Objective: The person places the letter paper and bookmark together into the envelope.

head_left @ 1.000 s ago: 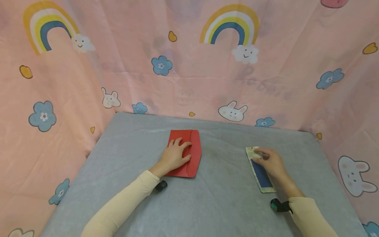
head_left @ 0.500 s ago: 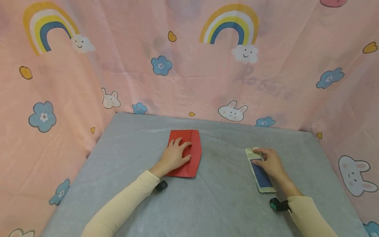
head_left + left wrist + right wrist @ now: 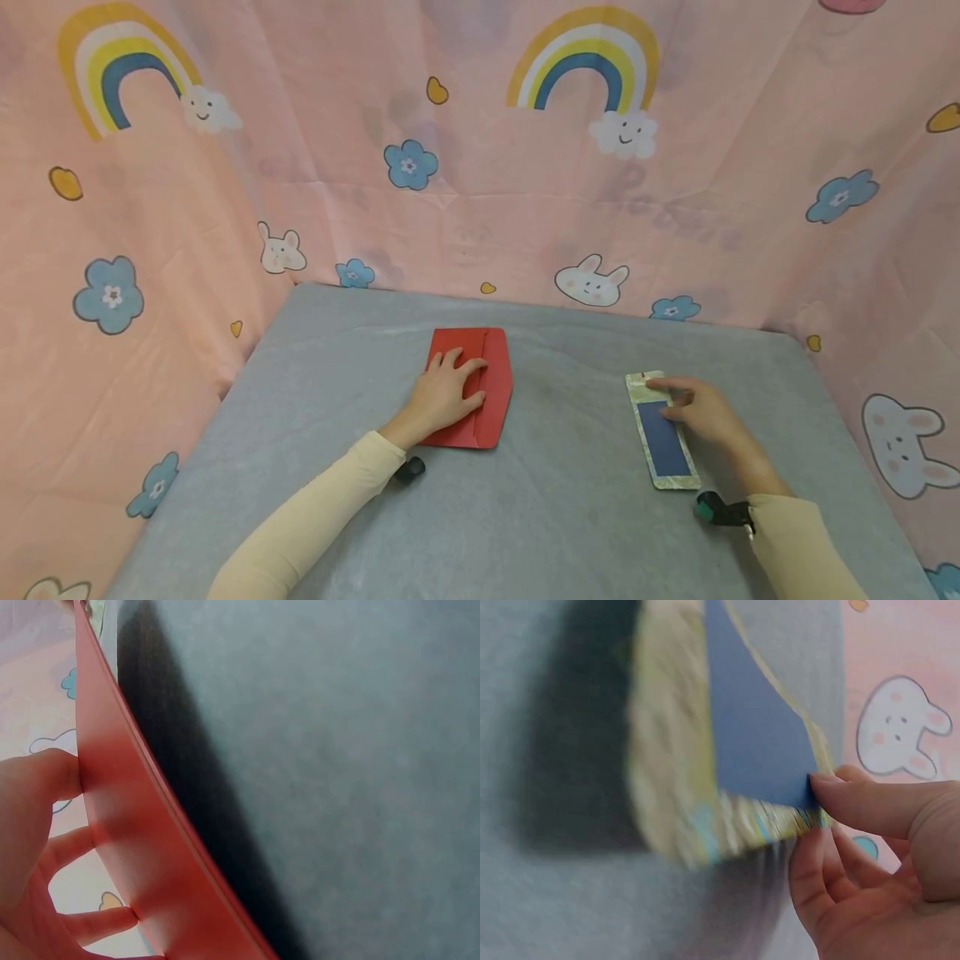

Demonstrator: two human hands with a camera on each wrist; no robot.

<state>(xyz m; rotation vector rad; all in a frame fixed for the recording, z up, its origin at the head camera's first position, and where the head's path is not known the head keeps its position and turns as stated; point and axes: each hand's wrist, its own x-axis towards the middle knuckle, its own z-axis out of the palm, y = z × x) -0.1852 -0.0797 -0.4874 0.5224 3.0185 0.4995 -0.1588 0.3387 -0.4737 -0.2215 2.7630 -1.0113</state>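
A red envelope (image 3: 493, 408) lies on the grey-covered table, its flap unfolded toward the right. My left hand (image 3: 437, 402) rests on it with the fingers spread; in the left wrist view the fingertips (image 3: 120, 919) touch the red surface. Right of the envelope, apart from it, is a long narrow card (image 3: 663, 446) with a blue panel and a pale green patterned border. My right hand (image 3: 708, 412) pinches the card's right edge near its far end. The right wrist view shows the thumb (image 3: 870, 806) on the blue face and fingers behind the card.
A grey cloth (image 3: 555, 508) covers the table. Pink patterned fabric (image 3: 480, 225) hangs behind it and along both sides. Black wrist devices sit below the hands, the left one (image 3: 410, 470) near the envelope and the right one (image 3: 720, 510) near the card.
My right hand has shifted a little to the right, showing more of the card's blue panel. The card has moved very slightly. My left hand and the envelope stay in place.
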